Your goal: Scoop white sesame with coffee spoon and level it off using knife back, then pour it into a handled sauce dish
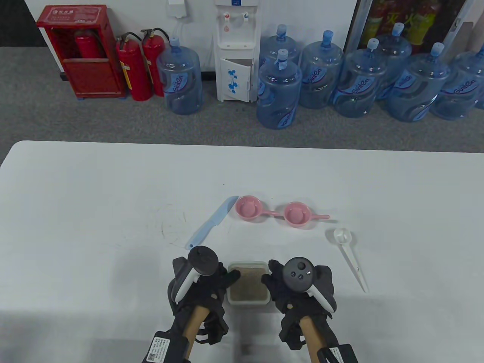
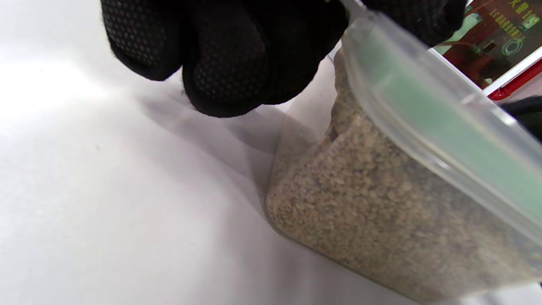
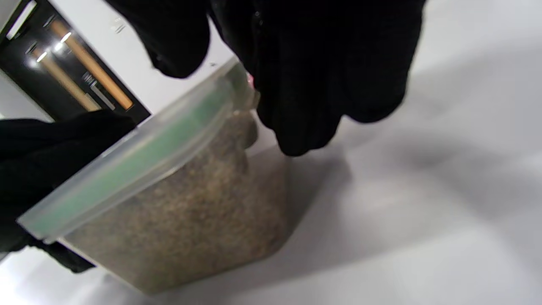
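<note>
I've got my left hand (image 1: 204,281) and right hand (image 1: 298,285) either side of the lidded sesame container (image 1: 248,283), fingertips pinching its rim.

The table view is evenly and rather coolly lit, sharp across the white table (image 1: 94,196), with soft grey shadow pooled at its near edge around both hands. Straight lines bow slightly toward the frame edges. In the left wrist view, glare whitens the table at upper left, and the sesame container (image 2: 381,203) is smeared along its lid. The right wrist view is softer still, with blurred black glove fingers (image 3: 313,84) and broad diffuse shadows.
</note>
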`<action>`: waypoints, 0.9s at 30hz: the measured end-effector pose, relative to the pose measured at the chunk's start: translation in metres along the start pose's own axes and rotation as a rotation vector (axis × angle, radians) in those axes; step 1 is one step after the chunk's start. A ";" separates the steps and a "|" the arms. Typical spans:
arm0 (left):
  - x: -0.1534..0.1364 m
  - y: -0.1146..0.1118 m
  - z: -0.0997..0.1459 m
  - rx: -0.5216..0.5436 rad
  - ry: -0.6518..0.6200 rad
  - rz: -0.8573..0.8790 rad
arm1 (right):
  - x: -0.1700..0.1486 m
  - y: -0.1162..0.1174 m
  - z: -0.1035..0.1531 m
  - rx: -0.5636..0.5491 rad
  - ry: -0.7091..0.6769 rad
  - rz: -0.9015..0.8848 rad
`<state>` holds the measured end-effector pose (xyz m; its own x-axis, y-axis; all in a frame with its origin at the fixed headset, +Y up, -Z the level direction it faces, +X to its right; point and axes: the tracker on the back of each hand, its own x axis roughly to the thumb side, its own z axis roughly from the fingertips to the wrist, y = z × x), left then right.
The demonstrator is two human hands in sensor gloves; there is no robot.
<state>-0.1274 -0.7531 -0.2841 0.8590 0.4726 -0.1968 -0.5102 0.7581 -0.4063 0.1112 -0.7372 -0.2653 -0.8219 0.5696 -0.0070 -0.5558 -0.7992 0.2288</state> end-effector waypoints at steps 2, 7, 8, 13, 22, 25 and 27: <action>0.001 0.000 0.001 0.015 0.002 -0.015 | -0.004 0.001 -0.002 0.009 0.020 -0.032; 0.003 -0.001 0.003 0.035 0.002 -0.046 | -0.005 -0.002 -0.006 0.045 0.089 -0.091; 0.003 -0.001 0.003 0.035 0.003 -0.048 | -0.005 -0.002 -0.007 0.059 0.095 -0.088; 0.004 0.000 0.004 0.042 0.007 -0.060 | -0.008 0.000 -0.010 0.123 0.094 -0.111; 0.009 0.000 0.007 0.094 0.011 -0.118 | -0.009 0.001 -0.006 0.094 0.110 -0.118; 0.016 0.001 0.013 0.176 0.010 -0.208 | -0.002 -0.003 0.002 -0.040 0.092 0.011; 0.023 -0.001 0.018 0.254 -0.012 -0.297 | 0.006 -0.004 0.007 -0.121 0.066 0.107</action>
<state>-0.1076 -0.7351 -0.2717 0.9711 0.2198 -0.0929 -0.2348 0.9492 -0.2094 0.1095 -0.7295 -0.2597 -0.8814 0.4694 -0.0537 -0.4724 -0.8741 0.1132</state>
